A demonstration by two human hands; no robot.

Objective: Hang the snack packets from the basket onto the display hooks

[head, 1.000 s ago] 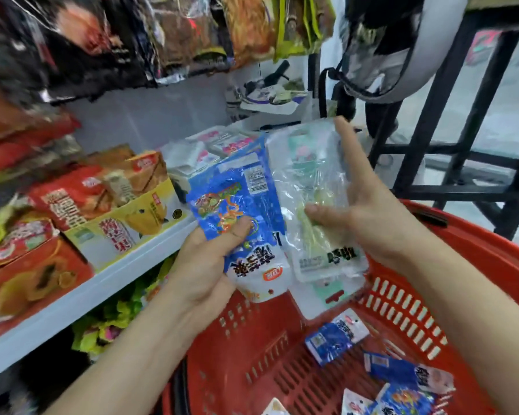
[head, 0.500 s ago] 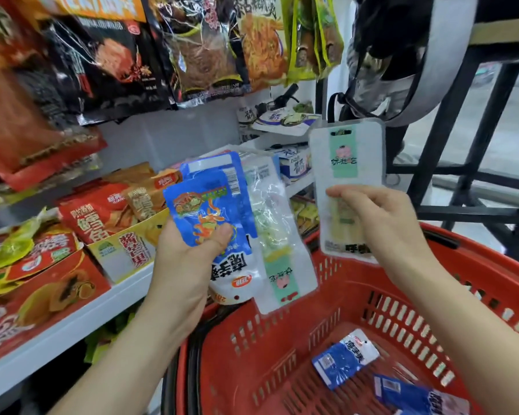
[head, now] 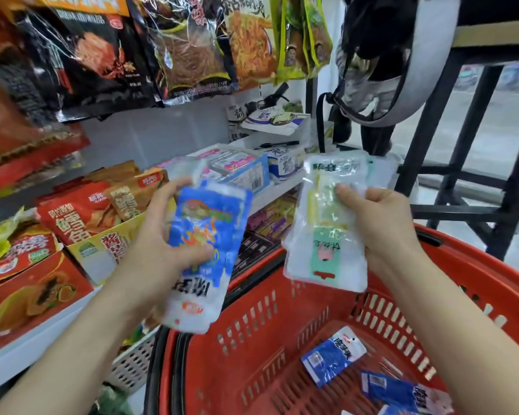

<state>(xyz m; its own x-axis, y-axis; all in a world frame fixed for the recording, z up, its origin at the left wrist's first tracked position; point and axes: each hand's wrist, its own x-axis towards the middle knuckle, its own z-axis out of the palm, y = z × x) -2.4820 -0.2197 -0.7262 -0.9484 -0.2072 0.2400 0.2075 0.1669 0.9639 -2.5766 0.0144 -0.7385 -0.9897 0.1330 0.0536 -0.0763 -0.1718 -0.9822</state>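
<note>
My left hand [head: 159,244] grips a small stack of blue and white snack packets [head: 204,256], upside down, above the left rim of the red basket [head: 261,330]. Over the basket's far rim, my right hand [head: 381,223] holds clear packets with a green label [head: 324,235], thumb on top. More blue packets [head: 333,359] lie on the basket floor at the lower right. Large snack bags [head: 189,46] hang from the display hooks above the shelf; the hooks themselves are hidden behind the bags.
A white shelf [head: 42,330] on the left carries open boxes of red and yellow snacks [head: 81,223]. Small boxed goods [head: 240,169] sit further back. A grey helmet [head: 381,61] hangs on a black metal rack [head: 462,145] at the right.
The clear green-label packets went from my left hand to my right, which now holds them together, flipped label-down. My left hand keeps only the blue packets. Both hands drew apart.
</note>
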